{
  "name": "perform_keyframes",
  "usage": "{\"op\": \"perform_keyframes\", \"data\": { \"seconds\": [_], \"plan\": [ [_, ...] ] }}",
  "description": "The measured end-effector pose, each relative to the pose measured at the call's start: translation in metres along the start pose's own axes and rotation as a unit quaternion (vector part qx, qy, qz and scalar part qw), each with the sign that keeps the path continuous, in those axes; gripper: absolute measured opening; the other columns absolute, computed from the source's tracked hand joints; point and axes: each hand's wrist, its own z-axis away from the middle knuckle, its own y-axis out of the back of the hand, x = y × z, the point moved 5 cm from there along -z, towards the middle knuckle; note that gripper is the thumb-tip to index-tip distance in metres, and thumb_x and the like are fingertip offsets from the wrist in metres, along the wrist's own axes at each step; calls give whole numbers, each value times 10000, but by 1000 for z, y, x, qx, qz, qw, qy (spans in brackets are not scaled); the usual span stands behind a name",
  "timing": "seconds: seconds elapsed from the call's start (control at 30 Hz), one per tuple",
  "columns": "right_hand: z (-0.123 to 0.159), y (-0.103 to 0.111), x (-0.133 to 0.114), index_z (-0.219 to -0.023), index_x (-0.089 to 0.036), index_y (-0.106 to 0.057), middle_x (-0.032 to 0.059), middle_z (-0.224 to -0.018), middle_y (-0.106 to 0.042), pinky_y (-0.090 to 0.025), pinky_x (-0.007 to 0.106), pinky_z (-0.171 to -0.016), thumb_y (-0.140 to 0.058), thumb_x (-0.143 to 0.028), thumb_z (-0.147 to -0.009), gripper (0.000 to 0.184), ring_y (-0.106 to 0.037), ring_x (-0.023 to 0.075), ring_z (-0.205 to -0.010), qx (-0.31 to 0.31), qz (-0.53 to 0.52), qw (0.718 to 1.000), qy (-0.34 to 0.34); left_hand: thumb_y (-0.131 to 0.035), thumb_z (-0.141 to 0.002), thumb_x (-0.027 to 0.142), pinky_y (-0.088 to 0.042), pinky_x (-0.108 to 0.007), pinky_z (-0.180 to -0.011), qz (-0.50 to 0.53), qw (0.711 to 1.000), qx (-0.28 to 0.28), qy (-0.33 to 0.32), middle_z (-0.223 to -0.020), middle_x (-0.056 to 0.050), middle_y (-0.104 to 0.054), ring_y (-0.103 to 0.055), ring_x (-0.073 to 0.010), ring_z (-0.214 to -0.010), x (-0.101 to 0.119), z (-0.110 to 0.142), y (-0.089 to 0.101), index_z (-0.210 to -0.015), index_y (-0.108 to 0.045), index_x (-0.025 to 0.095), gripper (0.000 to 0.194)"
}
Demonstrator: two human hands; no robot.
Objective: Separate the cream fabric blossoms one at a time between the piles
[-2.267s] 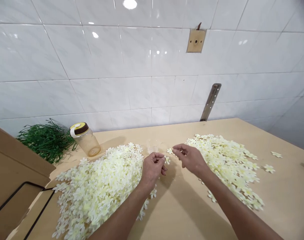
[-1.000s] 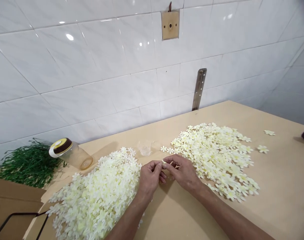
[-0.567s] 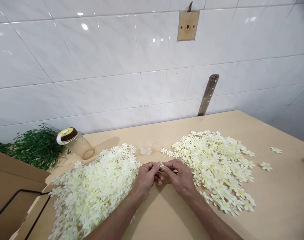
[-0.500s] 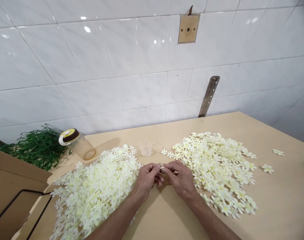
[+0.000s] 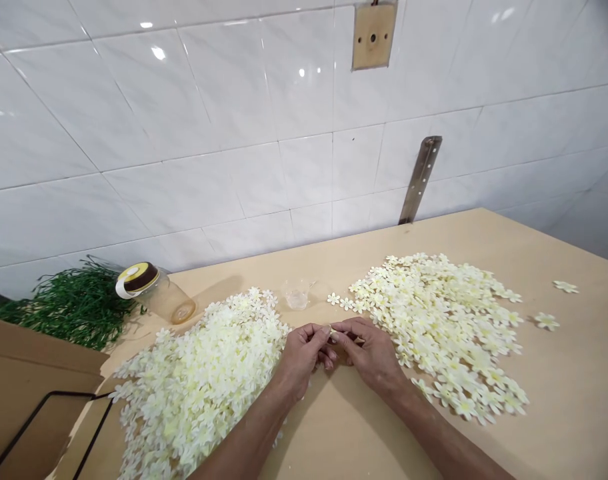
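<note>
My left hand (image 5: pixel 303 355) and my right hand (image 5: pixel 370 349) meet fingertip to fingertip above the middle of the table. Both pinch one small pale artificial flower (image 5: pixel 332 331), mostly hidden by the fingers. Left of my hands spreads a big heap of whitish artificial flowers (image 5: pixel 209 373), partly covered by my left forearm. On the right lies a flatter pile of cream flowers with yellow centres (image 5: pixel 444 320). Just beyond my hands stands a small clear plastic cup (image 5: pixel 297 298). Two single flowers lie beside it, near the right pile's edge.
A tilted bottle with a brown and yellow lid (image 5: pixel 159 293) is at the back left, by green artificial stems (image 5: pixel 79 303). A cardboard box (image 5: pixel 29 393) with a black wire frame fills the left edge. Two stray flowers lie far right. A tiled wall (image 5: pixel 224 100) bounds the table.
My right hand has come from the right pile's edge to my left hand, and they now pinch the flower together. Since then the hands have hardly moved; the view has shifted slightly.
</note>
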Motion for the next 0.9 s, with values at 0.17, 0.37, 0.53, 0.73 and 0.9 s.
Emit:
{"op": "perform_keyframes", "data": {
  "seconds": [0.17, 0.37, 0.53, 0.73, 0.9],
  "plan": [
    [0, 3, 0, -873, -263, -769, 38, -846, -731, -538, 287, -657, -623, -423, -850, 218, -665, 197, -761, 11, 35, 999, -17, -692, -760, 486, -385, -196, -464, 10, 1000, 0, -1, -545, -25, -621, -508, -78, -421, -1, -1, 2, -745, -623, 119, 374],
    [1, 6, 0, -817, -221, -753, 61, -813, -714, -535, 282, -588, -609, -443, -856, 268, -654, 196, -695, 31, 46, 998, -28, -714, -739, 471, -421, -213, -480, 30, 999, -13, 5, -550, -27, -617, -523, -93, -442, -1, -1, 1, -792, -636, 111, 373],
    [3, 3, -3, -873, -218, -741, 72, -856, -710, -538, 278, -554, -573, -454, -877, 290, -648, 191, -672, -4, 13, 999, -36, -733, -730, 433, -422, -211, -476, 31, 999, -3, 10, -562, -25, -621, -528, -93, -440, -1, -1, 2, -795, -626, 110, 346],
    [3, -1, 0, -862, -180, -729, 44, -685, -667, -502, 258, -481, -644, -494, -818, 329, -551, 137, -499, -25, -67, 992, -101, -717, -737, 478, -426, -223, -480, 39, 999, -5, 16, -560, -32, -622, -535, -101, -446, -1, -2, 1, -744, -614, 118, 375],
    [3, 0, 1, -826, -164, -730, 43, -643, -657, -511, 256, -485, -648, -533, -796, 379, -566, 148, -518, -12, -43, 992, -120, -695, -748, 516, -421, -222, -475, 47, 999, -4, 6, -550, -34, -623, -532, -102, -441, -2, -1, 1, -735, -601, 123, 404]
  ]
}}
